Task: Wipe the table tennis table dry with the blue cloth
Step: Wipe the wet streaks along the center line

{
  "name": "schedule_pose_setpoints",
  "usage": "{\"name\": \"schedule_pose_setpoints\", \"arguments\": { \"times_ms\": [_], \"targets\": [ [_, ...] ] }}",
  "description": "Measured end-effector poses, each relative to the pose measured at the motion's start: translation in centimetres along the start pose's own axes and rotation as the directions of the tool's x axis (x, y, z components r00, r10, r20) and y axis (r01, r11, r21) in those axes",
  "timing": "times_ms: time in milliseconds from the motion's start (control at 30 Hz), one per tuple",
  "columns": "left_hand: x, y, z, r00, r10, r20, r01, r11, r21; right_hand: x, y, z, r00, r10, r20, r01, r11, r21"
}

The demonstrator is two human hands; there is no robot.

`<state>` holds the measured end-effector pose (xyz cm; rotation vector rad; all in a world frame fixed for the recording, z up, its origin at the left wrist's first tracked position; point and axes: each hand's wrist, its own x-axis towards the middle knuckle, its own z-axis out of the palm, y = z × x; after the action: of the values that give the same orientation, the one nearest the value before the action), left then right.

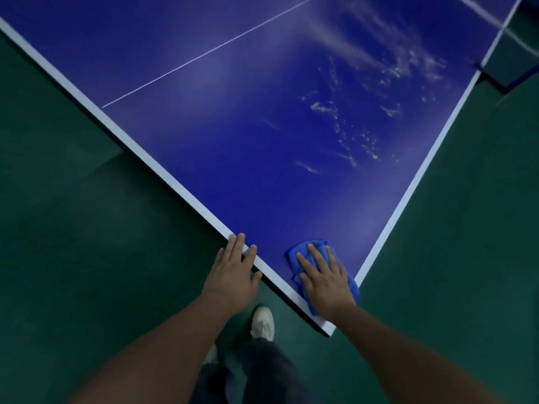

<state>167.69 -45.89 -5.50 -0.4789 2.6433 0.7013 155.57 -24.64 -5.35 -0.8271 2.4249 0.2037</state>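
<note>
Pins blue cloth [292, 260] flat under straight-fingered right grip [323, 278] at desk [233, 141] corner; left grip [233, 269] flat on edge. Likely soft, light, limp: press with palm, not pinch

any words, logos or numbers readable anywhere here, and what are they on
None: no readable text in this view.
table tennis table: only white border and centre lines, no words or logo.
blue cloth: no tag or print shows.
white shoe: too dim and blurred to show any brand.
</note>
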Motion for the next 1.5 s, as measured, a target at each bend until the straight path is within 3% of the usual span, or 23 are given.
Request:
{"name": "schedule_pose_setpoints", "arguments": {
  "times_ms": [233,333,433,500,567,667,833,900,1000,1167,1200,1267,1400,1500],
  "targets": [
    [0.2,0.5,-0.2,0.999,-0.048,0.008,0.048,0.998,-0.051,8.6,0.5,-5.4,0.977,0.153,-0.147,-0.135,0.983,0.126],
    [0.6,0.8,-0.1,0.997,-0.073,0.0,0.073,0.994,-0.077,14.1,-1.2,-8.2,0.98,0.044,-0.192,-0.028,0.996,0.086],
    [0.8,0.8,-0.2,0.99,-0.121,-0.073,0.111,0.985,-0.134,17.9,-4.9,-10.3,0.965,-0.198,-0.172,0.197,0.98,-0.022],
    [-0.3,1.2,0.9,0.96,-0.186,-0.208,0.151,0.973,-0.174,17.5,-6.8,-9.7,0.912,-0.394,-0.114,0.374,0.913,-0.165],
    [-2.4,2.4,2.9,0.876,-0.353,-0.329,0.271,0.924,-0.271,14.5,-6.7,-7.1,0.812,-0.581,-0.048,0.551,0.791,-0.266],
    [-4.9,5.7,6.0,0.769,-0.538,-0.345,0.419,0.832,-0.362,7.8,-1.9,-1.7,0.677,-0.735,0.017,0.71,0.647,-0.277],
    [-4.5,14.6,9.6,0.815,-0.508,-0.278,0.444,0.857,-0.263,0.8,11.7,2.1,0.537,-0.816,0.213,0.816,0.438,-0.377],
    [-3.4,17.1,10.4,0.855,-0.466,-0.23,0.425,0.882,-0.205,2.6,15.7,1.3,0.578,-0.798,0.17,0.786,0.488,-0.38],
    [-2.3,21.4,10.0,0.869,-0.468,-0.16,0.429,0.875,-0.224,6.6,21.0,-2.1,0.741,-0.669,0.057,0.647,0.688,-0.33],
    [-3.0,23.8,9.2,0.824,-0.55,-0.136,0.501,0.82,-0.277,8.4,21.0,-6.6,0.943,-0.324,-0.074,0.305,0.933,-0.191],
    [-3.3,23.9,9.1,0.82,-0.558,-0.127,0.51,0.814,-0.278,7.7,19.4,-6.5,0.948,-0.306,-0.088,0.289,0.944,-0.16],
    [-3.7,23.9,9.0,0.823,-0.556,-0.116,0.517,0.818,-0.253,6.0,16.0,-4.7,0.915,-0.402,-0.038,0.393,0.908,-0.148],
    [-3.8,22.9,9.1,0.819,-0.564,-0.104,0.532,0.816,-0.227,2.5,11.6,-0.4,0.748,-0.66,0.071,0.654,0.716,-0.244],
    [-3.4,22.3,8.6,0.84,-0.536,-0.082,0.496,0.82,-0.284,4.3,12.9,-1.1,0.725,-0.68,0.113,0.677,0.671,-0.303]
  ]
}}
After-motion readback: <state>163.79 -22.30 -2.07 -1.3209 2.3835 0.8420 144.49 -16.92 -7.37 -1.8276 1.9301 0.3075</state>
